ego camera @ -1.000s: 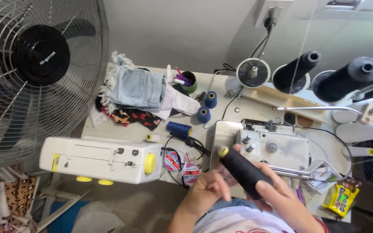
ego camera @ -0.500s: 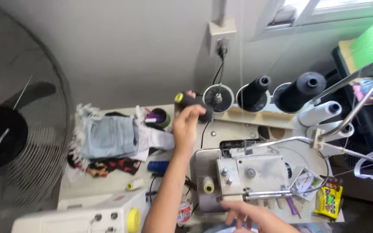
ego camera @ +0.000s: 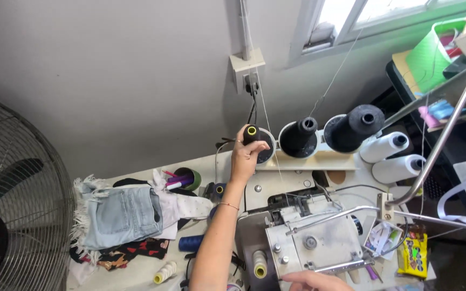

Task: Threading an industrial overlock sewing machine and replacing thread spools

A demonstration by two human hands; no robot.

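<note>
Fingers of the left hand (ego camera: 242, 156) clench a black spool (ego camera: 251, 133) beside two black cones (ego camera: 299, 135); right hand (ego camera: 314, 281) rests open.

Open above the serger (ego camera: 314, 245) — bare wall only. Crowded behind it — black cones (ego camera: 327, 134), threads. Cluttered left: denim (ego camera: 122, 215).

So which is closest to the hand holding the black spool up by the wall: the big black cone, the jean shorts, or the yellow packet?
From the left hand:
1. Big black cone, to its right on the rack.
2. Jean shorts, lower left on the table.
3. Yellow packet, far lower right.
</note>
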